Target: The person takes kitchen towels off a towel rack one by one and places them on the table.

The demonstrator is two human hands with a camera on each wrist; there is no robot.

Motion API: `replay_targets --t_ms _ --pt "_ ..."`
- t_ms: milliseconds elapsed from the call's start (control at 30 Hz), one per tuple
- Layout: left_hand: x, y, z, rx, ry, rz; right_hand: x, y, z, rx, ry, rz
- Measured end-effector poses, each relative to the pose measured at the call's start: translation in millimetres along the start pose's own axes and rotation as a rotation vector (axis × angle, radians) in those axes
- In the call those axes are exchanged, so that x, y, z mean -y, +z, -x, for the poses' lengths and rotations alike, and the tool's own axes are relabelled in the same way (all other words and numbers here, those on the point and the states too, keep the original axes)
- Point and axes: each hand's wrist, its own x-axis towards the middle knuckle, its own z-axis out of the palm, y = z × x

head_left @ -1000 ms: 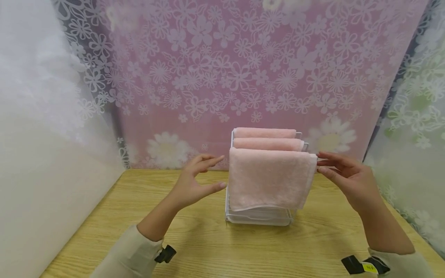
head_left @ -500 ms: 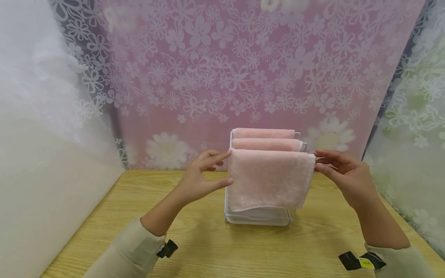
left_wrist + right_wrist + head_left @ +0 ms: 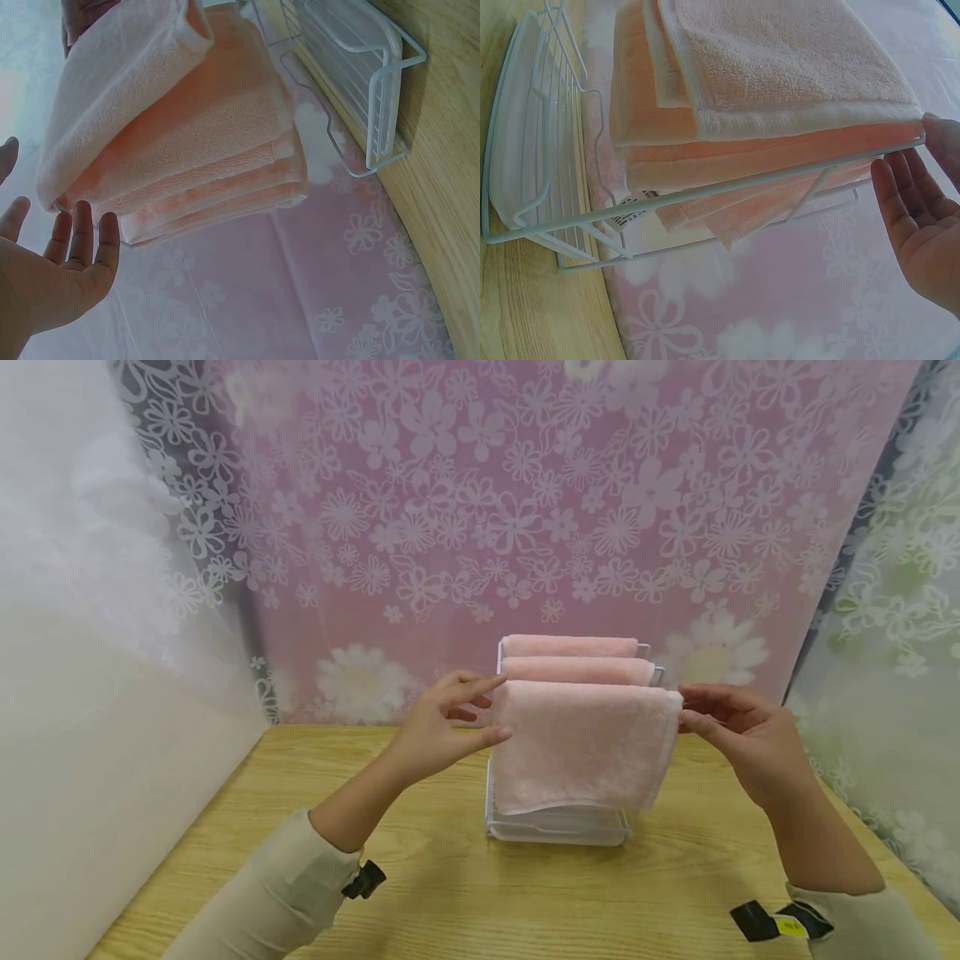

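A light pink towel (image 3: 585, 743) with a white hem hangs folded over the front bar of a white wire rack (image 3: 667, 199). Two more pink towels, one towel (image 3: 577, 671) and another towel (image 3: 570, 647), hang behind it. At the front towel's upper right corner, my right hand (image 3: 757, 739) pinches the edge with thumb in front and fingers behind, close to the rack's upright. My left hand (image 3: 438, 727) is at the towel's left edge, thumb and forefinger spread apart. In the left wrist view, the left hand (image 3: 60, 277) shows loosely bent fingers near the towel's corner.
A shallow white tray (image 3: 558, 839) sits in the rack's base on the wooden table (image 3: 450, 902). A pink flowered backdrop (image 3: 480, 543) rises close behind. Pale panels, one panel (image 3: 112, 652) on the left and one panel (image 3: 907, 693) on the right, flank the table.
My left hand has moved right and slightly up, from beside the rack to the front towel's left edge. My right hand stays at the upper right corner; the towels hang much as before.
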Motion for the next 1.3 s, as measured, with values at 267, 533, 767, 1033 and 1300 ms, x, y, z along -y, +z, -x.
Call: replay_targets --t_ms 267,533,767,1033,1300 --pt "-3.1 -3.6 -7.3 -0.016 -0.007 -0.016 2 2 -1.8 0.007 0.0 -0.005" --pt "-7.5 -4.2 -17.3 -0.054 0.099 -0.091 2 3 -4.6 0.022 -0.023 0.0" --pt "-15.7 -3.8 -26.3 -0.054 0.146 -0.152 1 5 -7.0 0.002 -0.027 -0.032" --pt "-19.4 -1.7 -31.3 -0.046 0.165 -0.196 -4 7 -7.8 -0.001 -0.018 -0.061" --pt "-21.1 5.2 -35.9 0.014 0.189 -0.27 -7 4 -4.8 0.028 -0.047 -0.083"
